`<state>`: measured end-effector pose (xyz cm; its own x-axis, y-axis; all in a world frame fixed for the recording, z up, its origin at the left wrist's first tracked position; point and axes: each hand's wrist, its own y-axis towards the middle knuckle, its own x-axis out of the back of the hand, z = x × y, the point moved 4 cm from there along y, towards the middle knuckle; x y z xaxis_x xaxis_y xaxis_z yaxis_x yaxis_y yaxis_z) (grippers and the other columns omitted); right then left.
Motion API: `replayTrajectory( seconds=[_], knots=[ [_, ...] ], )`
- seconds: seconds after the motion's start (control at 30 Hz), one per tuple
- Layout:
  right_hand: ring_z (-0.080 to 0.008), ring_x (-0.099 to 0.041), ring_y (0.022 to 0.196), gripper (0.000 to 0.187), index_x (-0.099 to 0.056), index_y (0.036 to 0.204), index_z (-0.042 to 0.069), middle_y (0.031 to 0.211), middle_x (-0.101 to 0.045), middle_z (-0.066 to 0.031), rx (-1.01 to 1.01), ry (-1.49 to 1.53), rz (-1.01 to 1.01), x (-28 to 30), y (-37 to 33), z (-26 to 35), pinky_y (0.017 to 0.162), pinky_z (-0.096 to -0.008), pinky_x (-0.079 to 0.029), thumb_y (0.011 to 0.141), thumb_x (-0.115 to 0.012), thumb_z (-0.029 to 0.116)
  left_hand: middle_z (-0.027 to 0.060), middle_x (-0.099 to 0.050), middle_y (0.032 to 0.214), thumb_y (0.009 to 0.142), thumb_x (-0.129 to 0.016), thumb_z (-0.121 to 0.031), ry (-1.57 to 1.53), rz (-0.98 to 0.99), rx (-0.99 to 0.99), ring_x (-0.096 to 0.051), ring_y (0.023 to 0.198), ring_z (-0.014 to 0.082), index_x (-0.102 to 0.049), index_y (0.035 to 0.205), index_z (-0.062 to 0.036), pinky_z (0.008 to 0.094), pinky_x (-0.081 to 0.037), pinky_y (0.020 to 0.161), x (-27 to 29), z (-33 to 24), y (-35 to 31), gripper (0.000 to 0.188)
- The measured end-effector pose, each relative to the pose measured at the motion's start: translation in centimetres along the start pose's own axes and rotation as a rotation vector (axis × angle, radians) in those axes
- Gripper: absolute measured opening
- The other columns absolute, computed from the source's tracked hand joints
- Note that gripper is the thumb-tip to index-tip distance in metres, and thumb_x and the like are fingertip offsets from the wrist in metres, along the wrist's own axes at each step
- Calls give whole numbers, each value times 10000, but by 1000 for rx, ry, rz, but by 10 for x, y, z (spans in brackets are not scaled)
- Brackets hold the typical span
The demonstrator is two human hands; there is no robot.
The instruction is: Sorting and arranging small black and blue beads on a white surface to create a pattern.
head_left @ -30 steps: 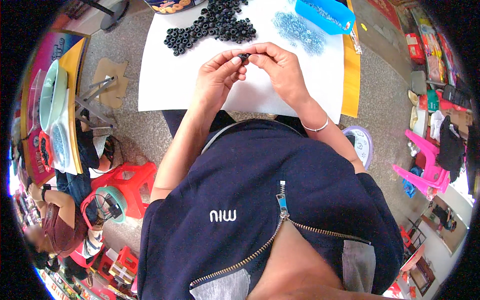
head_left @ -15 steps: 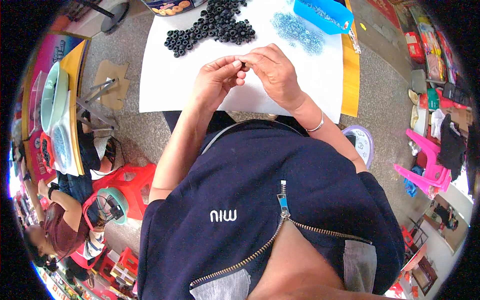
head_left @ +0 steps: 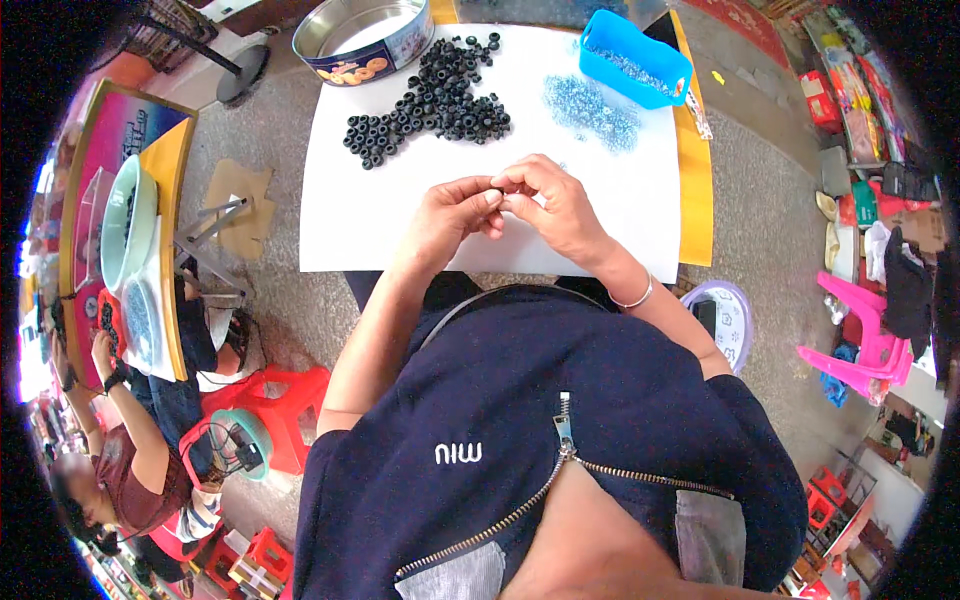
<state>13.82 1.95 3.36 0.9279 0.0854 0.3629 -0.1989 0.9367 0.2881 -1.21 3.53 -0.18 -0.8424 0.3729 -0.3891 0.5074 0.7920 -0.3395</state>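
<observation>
While we pinch a small black ring (head_left: 497, 192) between left hand (head_left: 447, 215) and right hand (head_left: 553, 205) fingertips mid-frame, a loose grip could drop it.

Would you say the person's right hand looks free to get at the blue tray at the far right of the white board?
Probably yes. The right hand sits over the white board, and only a loose scatter of small blue-grey parts lies flat between it and the blue tray. Its fingers, though, pinch a small dark piece with the left hand.
</observation>
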Motion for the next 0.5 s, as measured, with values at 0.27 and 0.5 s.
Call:
replayTrajectory(
  seconds=[0.27, 0.5],
  knots=[
    [-157, -589, 816, 140, -643, 968, 12, 941, -612, -77, 42, -104, -36, 1, 3, -2, 710, -270, -481, 831, -617, 27, 44, -568, 850, 962, -467, -144, -162, -41, -48, -523, 692, 100, -543, 1152, 41, 229, -446, 619, -3, 3, 4, 276],
    [-248, -588, 822, 87, -651, 872, 16, 835, -619, -101, 15, -87, -144, 4, 4, 1, 731, -336, -476, 789, -644, 44, 29, -515, 807, 955, -476, -133, -193, -113, -150, -418, 610, 85, -556, 1113, 21, 230, -354, 538, 0, 1, 6, 235]
  ],
)
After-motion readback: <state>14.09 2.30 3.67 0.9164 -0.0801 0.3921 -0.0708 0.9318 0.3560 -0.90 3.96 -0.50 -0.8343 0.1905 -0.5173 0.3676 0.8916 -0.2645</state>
